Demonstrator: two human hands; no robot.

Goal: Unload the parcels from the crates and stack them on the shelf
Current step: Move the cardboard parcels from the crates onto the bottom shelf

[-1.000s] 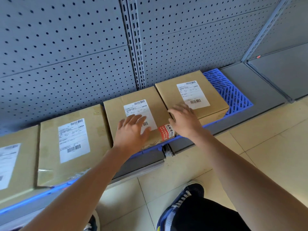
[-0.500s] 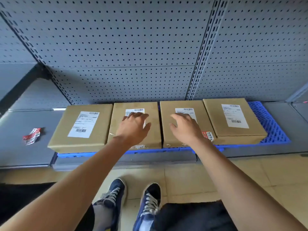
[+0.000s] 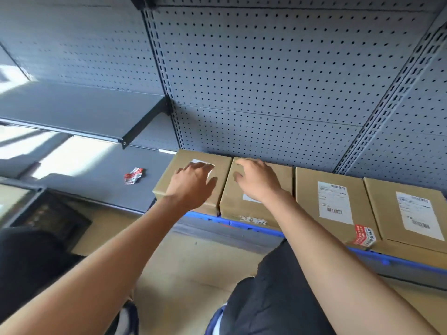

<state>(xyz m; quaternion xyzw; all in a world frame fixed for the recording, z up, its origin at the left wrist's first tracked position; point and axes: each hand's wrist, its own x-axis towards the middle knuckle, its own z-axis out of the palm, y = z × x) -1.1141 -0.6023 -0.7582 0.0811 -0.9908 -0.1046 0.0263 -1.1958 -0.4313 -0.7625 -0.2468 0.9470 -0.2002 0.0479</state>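
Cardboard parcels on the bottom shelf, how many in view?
4, side by side in one row on the blue pallet: leftmost parcel under the left hand, second parcel under the right hand, third parcel, rightmost parcel cut off by the frame edge; more may lie beyond.

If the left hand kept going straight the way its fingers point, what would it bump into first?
Probably the pegboard wall behind the boxes. The left hand lies over the leftmost box, fingers aimed across its top toward the back. Depth is hard to judge, so it may only slide along the box top first.
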